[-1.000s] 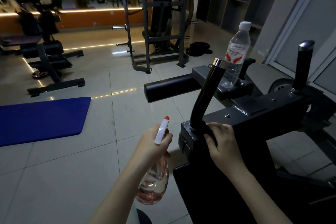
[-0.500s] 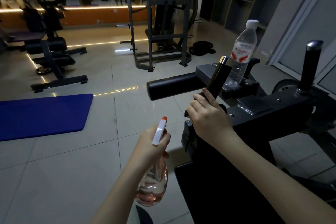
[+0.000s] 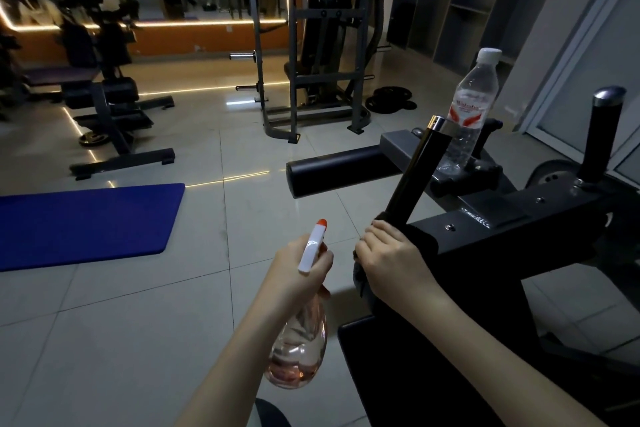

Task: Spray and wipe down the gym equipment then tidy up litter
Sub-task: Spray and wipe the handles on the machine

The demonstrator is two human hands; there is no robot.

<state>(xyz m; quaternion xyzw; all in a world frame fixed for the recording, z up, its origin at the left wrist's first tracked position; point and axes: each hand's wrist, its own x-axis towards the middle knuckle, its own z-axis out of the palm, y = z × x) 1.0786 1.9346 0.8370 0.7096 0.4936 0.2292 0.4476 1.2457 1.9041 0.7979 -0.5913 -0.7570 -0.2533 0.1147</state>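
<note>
The left hand [image 3: 298, 267] is curled round the neck of a spray bottle [image 3: 298, 354]. The spray bottle is clear with a little pink water in it. Its white top with an orange tip points up and away. It hangs over the floor [image 3: 138, 322], just left of the black machine [image 3: 519, 218].

The right hand [image 3: 391, 256] grips a dark cloth [image 3: 424, 239]. The cloth is wrapped round the bottom of a black handle [image 3: 412, 180]. The handle leans up and to the right and has a shiny silver cap on top.

Behind the handle, a water bottle [image 3: 469, 114] stands upright on the machine. It has a white cap and a red label. A fat black roller [image 3: 332, 170] sticks out from the left side of the machine. A second handle [image 3: 601, 139] stands on the right side.

A blue mat [image 3: 86, 222] lies flat on the floor to the left. Farther back stands a metal rack [image 3: 294, 80], with round weight plates [image 3: 388, 99] on the floor beside it. A dark bench [image 3: 104, 104] sits far off on the left.
</note>
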